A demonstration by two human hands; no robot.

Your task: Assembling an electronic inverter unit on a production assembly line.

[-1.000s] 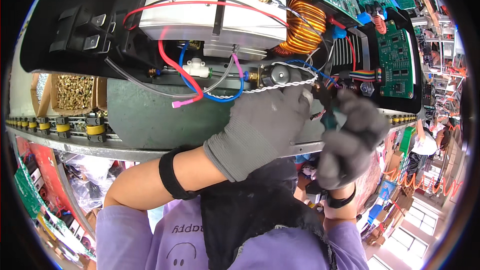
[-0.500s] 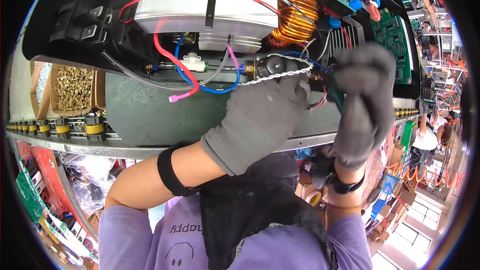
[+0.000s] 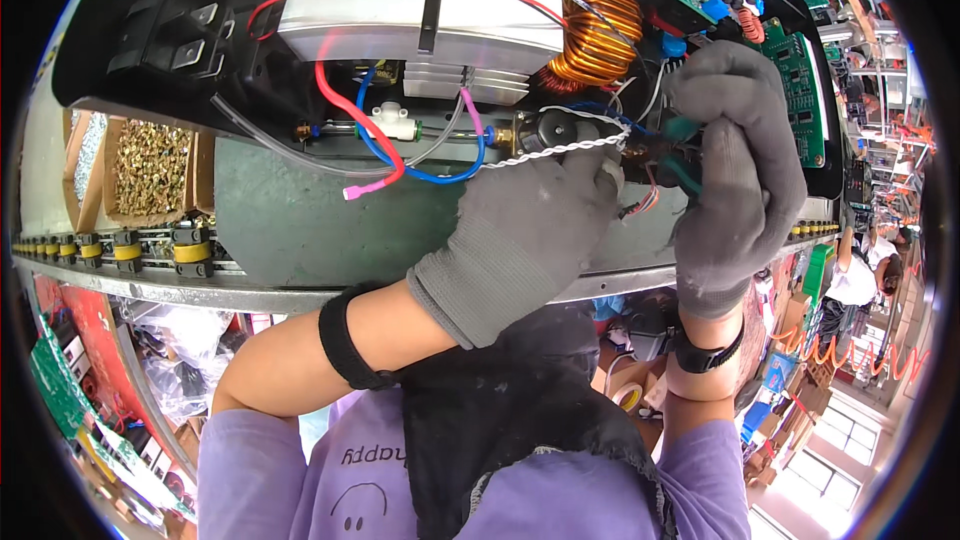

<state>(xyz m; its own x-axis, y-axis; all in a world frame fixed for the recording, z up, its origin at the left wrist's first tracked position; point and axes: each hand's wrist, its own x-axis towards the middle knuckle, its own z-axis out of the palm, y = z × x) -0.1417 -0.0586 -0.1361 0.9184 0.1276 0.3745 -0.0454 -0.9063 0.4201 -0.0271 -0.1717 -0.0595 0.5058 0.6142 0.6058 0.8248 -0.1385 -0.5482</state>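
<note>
My left hand (image 3: pixel 545 215), in a grey knit glove, is closed on a black, round-topped valve (image 3: pixel 558 132) with brass fittings. Its fingertips are partly out of sight behind the white twisted wire (image 3: pixel 565 148). Just to the right, my gloved right hand (image 3: pixel 735 155) is closed around green-handled pliers (image 3: pixel 683 176), whose dark jaws point at the valve's right end. Most of this tool is covered by my fingers. Thin coloured wires (image 3: pixel 645 195) hang between the hands. Left of the valve, a blue tube (image 3: pixel 440 180) and a red wire with a pink terminal (image 3: pixel 375 187) stick out.
An open black machine housing (image 3: pixel 110 105) holds silver heatsinks (image 3: pixel 370 15), a copper coil (image 3: pixel 605 30) and green circuit boards (image 3: pixel 800 90). A cardboard box of small brass parts (image 3: pixel 198 175) stands at left. Along the bench's front edge runs a metal rail (image 3: pixel 280 300) with yellow rollers.
My right hand, blurred before, now shows its fingers wrapped round the tool, with the wrist turned slightly right. My left hand stays at the valve. The whole view has shifted a little.
</note>
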